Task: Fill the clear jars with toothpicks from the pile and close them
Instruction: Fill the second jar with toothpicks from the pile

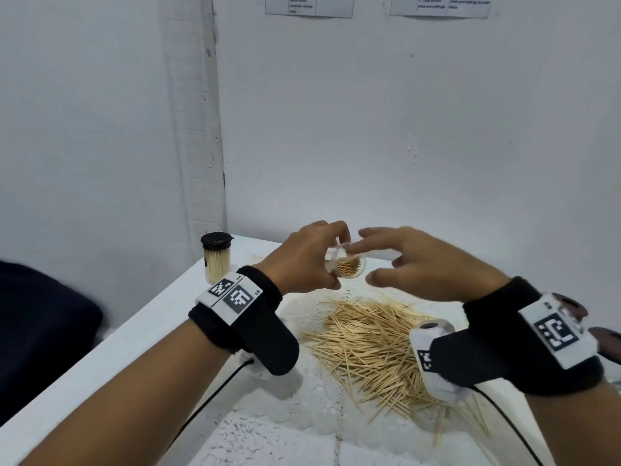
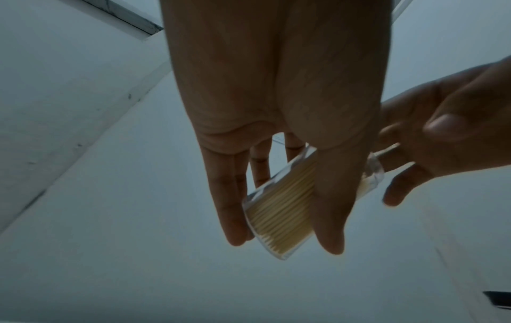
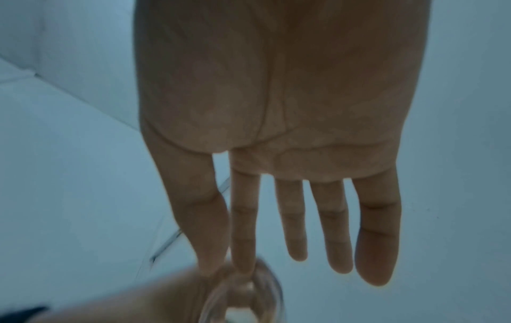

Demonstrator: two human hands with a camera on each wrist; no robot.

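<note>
Toothpicks [image 1: 376,344] lie in a loose pile on the white table [image 1: 141,334], below and in front of both hands, and a good share of them already sit inside the clear jar [image 1: 346,264] that the left hand [image 1: 302,260] holds up above the pile, tilted with its mouth toward the camera. That hand's fingers and thumb curl round the jar's wall, a firm wrap as the left wrist view shows, where the jar [image 2: 279,209] looks well packed along its length. The right hand [image 1: 423,264] reaches in with fingers spread and nearly straight; its thumb and forefinger tips meet at the jar's rim, though whether they pinch a toothpick or two cannot be told through the blur. So the step looks like feeding or levelling the load in this jar, which seems close to full. Next would probably come topping it up from the pile, or finding its lid, which shows in no view. A second jar [image 1: 216,260] stands capped in black at the table's far left corner, full. Two printed sheets [image 1: 309,5] hang on the wall; their text is too small to read, and no brand shows.
</note>
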